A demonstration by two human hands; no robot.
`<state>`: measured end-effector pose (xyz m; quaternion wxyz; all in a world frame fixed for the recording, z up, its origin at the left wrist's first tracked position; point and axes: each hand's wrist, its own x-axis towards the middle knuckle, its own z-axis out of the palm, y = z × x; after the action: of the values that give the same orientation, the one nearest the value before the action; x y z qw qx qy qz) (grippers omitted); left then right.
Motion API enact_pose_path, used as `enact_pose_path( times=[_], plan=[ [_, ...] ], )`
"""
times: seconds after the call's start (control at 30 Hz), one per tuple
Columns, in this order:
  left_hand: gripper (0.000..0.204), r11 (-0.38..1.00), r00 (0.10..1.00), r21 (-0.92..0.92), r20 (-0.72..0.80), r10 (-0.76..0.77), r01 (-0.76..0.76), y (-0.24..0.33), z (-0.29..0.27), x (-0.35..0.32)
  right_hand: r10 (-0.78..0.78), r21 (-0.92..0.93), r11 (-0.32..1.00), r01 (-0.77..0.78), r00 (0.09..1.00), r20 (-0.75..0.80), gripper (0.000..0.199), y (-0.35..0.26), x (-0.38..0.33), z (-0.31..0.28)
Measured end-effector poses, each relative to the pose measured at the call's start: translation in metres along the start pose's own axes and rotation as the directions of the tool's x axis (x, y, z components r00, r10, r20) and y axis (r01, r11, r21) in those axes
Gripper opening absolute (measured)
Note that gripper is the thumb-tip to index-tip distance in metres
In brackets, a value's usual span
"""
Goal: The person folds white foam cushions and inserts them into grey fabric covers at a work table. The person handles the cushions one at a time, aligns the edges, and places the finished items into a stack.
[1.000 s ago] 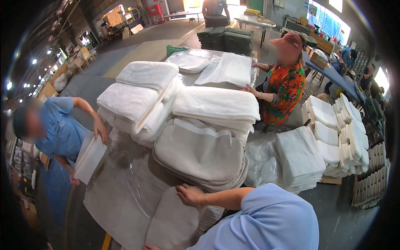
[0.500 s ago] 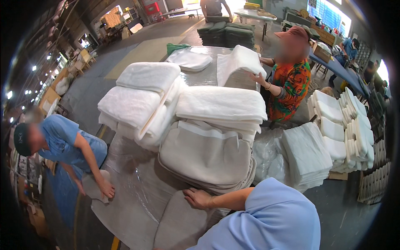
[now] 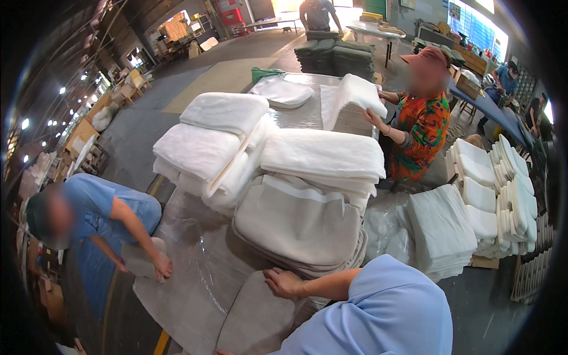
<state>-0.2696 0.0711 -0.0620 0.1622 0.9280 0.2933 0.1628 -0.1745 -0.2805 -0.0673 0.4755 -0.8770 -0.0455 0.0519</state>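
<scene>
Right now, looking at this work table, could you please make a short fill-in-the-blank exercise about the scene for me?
1. The right hand lies flat on a grey ____.
2. The grey pile lies under a folded ____ pad.
3. The person in the flowered shirt holds up a ____ pad.
4. The table is covered with clear ____ film.

Missing words: cover; white; white; plastic
</scene>
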Motion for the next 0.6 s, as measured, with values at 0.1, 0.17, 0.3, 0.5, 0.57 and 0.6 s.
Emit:
enact_pose_path(
  times=[0.1, 0.17, 0.3, 0.5, 0.57, 0.6],
  plan=[
    [0.033, 1.0, 1.0, -0.006, 0.001, -0.007, 0.007, 0.0, 0.0005, -0.0015, 0.002, -0.002, 1.0, -0.002, 1.0, -0.009, 0.04, 0.0001, -0.0008, 0.0005],
    [0.033, 1.0, 1.0, -0.012, 0.005, -0.014, 0.014, -0.0002, -0.0003, -0.0038, 0.007, -0.004, 1.0, -0.007, 1.0, -0.029, 0.04, -0.0003, -0.0015, 0.001],
    [0.034, 1.0, 1.0, -0.011, 0.01, -0.021, 0.021, -0.0024, 0.0009, -0.0021, 0.003, 0.007, 1.0, -0.003, 1.0, 0.019, 0.042, -0.0015, -0.0031, -0.0022],
    [0.034, 1.0, 1.0, -0.021, 0.017, -0.004, 0.005, -0.0019, 0.0013, 0.0026, 0.029, -0.007, 1.0, -0.028, 0.999, 0.018, 0.044, -0.0051, -0.0057, 0.0004],
    [0.035, 1.0, 1.0, -0.03, 0.019, 0.003, -0.002, 0.0002, 0.0039, 0.0041, 0.071, -0.034, 0.997, -0.07, 0.997, 0.04, 0.045, -0.0052, -0.0047, -0.0016],
    [0.035, 1.0, 1.0, -0.027, 0.018, 0.001, 0.0, -0.0018, 0.0012, 0.0042, 0.063, -0.039, 0.997, -0.061, 0.998, 0.029, 0.043, -0.006, -0.0022, -0.0015]
  ],
)
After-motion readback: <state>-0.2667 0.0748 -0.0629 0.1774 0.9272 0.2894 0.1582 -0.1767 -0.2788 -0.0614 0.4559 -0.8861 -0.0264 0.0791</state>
